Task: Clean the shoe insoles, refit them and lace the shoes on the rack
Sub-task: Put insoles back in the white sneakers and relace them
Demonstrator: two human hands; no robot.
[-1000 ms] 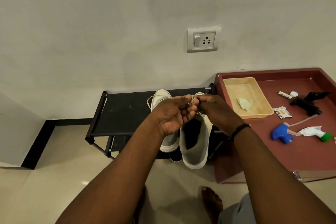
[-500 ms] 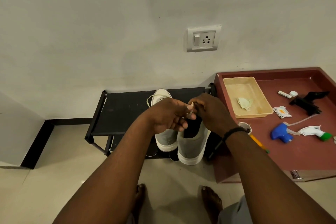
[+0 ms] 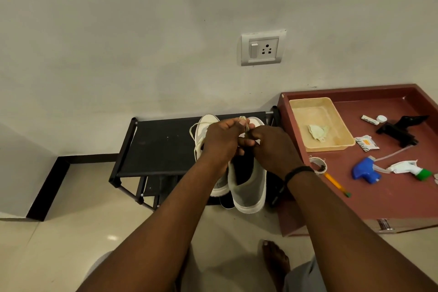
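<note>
Two pale grey-and-white shoes stand side by side on the black shoe rack [image 3: 163, 147], heels toward me. The right shoe [image 3: 248, 187] shows its dark opening; the left shoe [image 3: 203, 125] is mostly hidden behind my left hand. My left hand [image 3: 222, 142] and my right hand [image 3: 270, 149] meet above the right shoe and both pinch its cream lace [image 3: 246, 127] between fingers and thumb. A loose loop of the left shoe's lace [image 3: 194, 136] hangs at its left side. The insoles are hidden.
A maroon table [image 3: 391, 192] stands right of the rack, carrying a beige tray [image 3: 305, 121] with a crumpled cloth [image 3: 317, 131], a blue spray head [image 3: 366, 170], a white-green nozzle [image 3: 411, 169], tape roll [image 3: 318, 165], pencil [image 3: 336, 184], and black holder [image 3: 400, 129]. My bare foot [image 3: 276, 261] rests on the tiled floor.
Both hands stayed together over the right shoe, working the lace; they dropped slightly half a second ago and have risen again, the lace end now sticking up between the fingertips.
</note>
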